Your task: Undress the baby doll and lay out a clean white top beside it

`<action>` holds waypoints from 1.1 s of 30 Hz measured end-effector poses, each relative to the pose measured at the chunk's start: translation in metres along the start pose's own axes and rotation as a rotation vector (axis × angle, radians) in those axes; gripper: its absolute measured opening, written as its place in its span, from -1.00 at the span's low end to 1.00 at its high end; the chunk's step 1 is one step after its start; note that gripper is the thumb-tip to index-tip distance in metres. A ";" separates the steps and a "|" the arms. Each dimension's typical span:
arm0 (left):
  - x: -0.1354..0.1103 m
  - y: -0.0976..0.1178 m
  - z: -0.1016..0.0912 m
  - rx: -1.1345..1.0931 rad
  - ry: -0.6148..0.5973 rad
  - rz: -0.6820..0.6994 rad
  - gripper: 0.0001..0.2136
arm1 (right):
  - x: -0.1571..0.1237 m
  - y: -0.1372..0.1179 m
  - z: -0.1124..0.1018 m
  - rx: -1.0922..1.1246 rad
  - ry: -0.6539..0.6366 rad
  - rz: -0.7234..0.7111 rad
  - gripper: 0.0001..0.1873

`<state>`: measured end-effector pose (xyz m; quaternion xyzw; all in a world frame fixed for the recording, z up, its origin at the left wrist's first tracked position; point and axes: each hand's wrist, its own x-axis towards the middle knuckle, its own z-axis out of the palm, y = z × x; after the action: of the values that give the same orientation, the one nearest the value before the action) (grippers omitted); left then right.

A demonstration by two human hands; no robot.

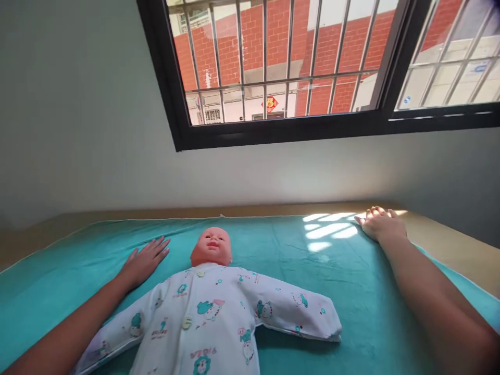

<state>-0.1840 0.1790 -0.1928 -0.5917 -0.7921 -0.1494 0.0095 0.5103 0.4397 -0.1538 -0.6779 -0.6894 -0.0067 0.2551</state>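
A baby doll (pixel 211 246) lies on its back on a teal sheet (pixel 289 250), its head toward the window. It wears a white printed baby shirt (pixel 219 317) with buttons down the front and long sleeves spread out to both sides. Flat on the sheet, left of the doll's head, rests my left hand (pixel 144 261), fingers stretched out and holding nothing. My right hand (pixel 382 223) lies at the sheet's far right edge, well apart from the doll, with its fingers spread. The doll's lower body is out of view.
The sheet covers a wooden surface (pixel 453 234), whose bare wood shows at the right and along the back. Behind it rises a pale wall (pixel 94 114) with a dark-framed, barred window (pixel 281 127). Sunlight patches fall on the sheet near my right hand.
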 end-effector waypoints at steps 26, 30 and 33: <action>-0.149 0.179 -0.073 -0.816 0.155 0.245 -0.56 | -0.295 -0.401 -0.076 0.181 -0.280 -0.442 -0.66; -0.138 0.177 -0.064 -0.768 0.145 0.272 -0.54 | -0.293 -0.399 -0.069 0.205 -0.250 -0.431 -0.65; -0.136 0.176 -0.061 -0.753 0.135 0.277 -0.56 | -0.289 -0.397 -0.066 0.198 -0.244 -0.450 -0.70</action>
<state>0.0124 0.0821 -0.1210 -0.6437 -0.5925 -0.4648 -0.1357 0.1459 0.1149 -0.0670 -0.4751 -0.8457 0.0860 0.2272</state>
